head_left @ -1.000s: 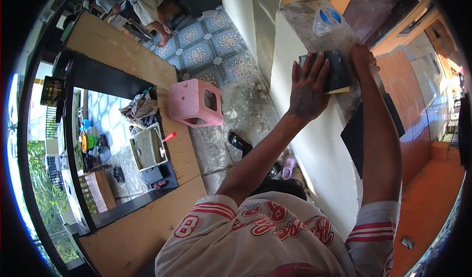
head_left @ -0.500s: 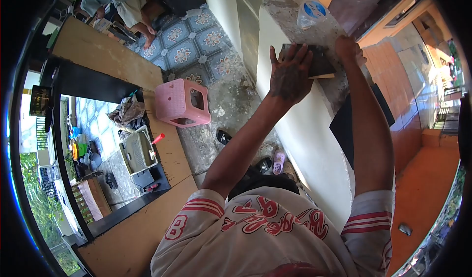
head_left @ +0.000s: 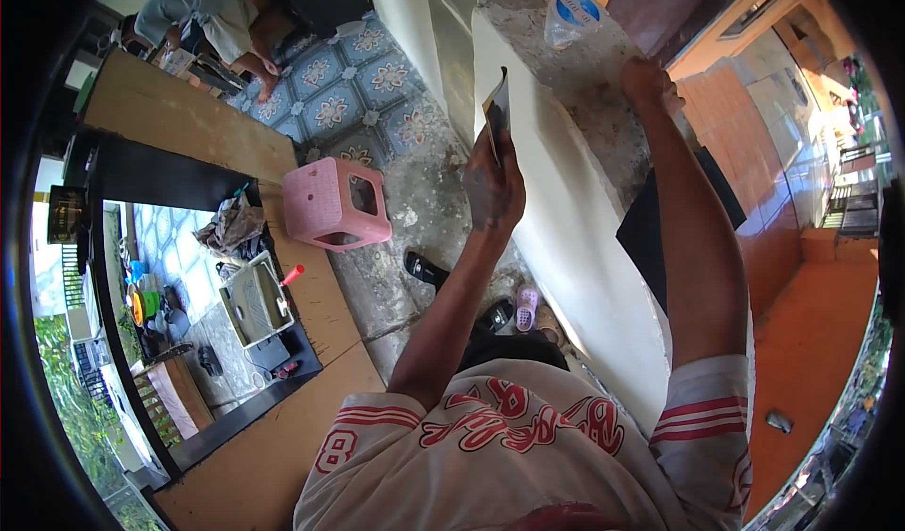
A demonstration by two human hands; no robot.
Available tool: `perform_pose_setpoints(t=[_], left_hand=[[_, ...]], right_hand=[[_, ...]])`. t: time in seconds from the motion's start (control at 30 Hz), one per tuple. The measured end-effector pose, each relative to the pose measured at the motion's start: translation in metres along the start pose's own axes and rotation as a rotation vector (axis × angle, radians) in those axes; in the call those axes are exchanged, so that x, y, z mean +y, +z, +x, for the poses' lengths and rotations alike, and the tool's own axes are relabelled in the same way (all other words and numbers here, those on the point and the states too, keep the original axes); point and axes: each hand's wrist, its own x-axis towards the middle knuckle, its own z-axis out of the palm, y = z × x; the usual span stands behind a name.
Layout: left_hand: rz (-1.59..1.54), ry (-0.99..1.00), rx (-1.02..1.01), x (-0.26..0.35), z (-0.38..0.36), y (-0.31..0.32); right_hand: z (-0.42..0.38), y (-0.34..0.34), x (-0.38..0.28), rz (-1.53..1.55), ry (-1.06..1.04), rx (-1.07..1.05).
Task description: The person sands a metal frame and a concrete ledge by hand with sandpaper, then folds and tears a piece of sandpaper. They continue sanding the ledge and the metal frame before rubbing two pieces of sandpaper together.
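Note:
My left hand (head_left: 495, 191) grips a thin dark piece (head_left: 500, 111) with a pale edge, held upright on its edge beside the rough grey ledge (head_left: 603, 116). My right hand (head_left: 649, 88) is at the right side of the ledge, its fingers curled; what they hold, if anything, is hidden. A clear plastic item with a blue and white label (head_left: 577, 9) lies at the ledge's far end. Under my right forearm is a flat black sheet (head_left: 641, 234).
A pink stool (head_left: 316, 206) stands on the floor left of the white wall (head_left: 584, 248). A grey tray (head_left: 255, 300) with a red-handled tool (head_left: 293, 273) is farther left. Another person (head_left: 203, 12) bends over at the top left. Sandals lie near my feet.
My left hand was spread flat on the dark piece on the ledge. It has moved left and now grips the piece, tilted upright off the ledge. My right hand stays at the ledge's right side.

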Motion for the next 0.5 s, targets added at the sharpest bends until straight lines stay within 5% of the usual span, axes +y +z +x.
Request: perform_pose_setpoints(t=[0.13, 0.2, 0.5], left_hand=[[0.099, 0.127, -0.008, -0.013, 0.007, 0.007], [0.269, 0.393, -0.015, -0.011, 0.012, 0.008], [0.744, 0.664, -0.282, 0.015, 0.045, 0.011]], right_hand=[[-0.001, -0.001, -0.002, -0.014, 0.004, 0.011], [0.006, 0.005, -0.001, -0.004, 0.009, 0.004], [0.039, 0.041, 0.015, -0.036, -0.032, 0.080]])
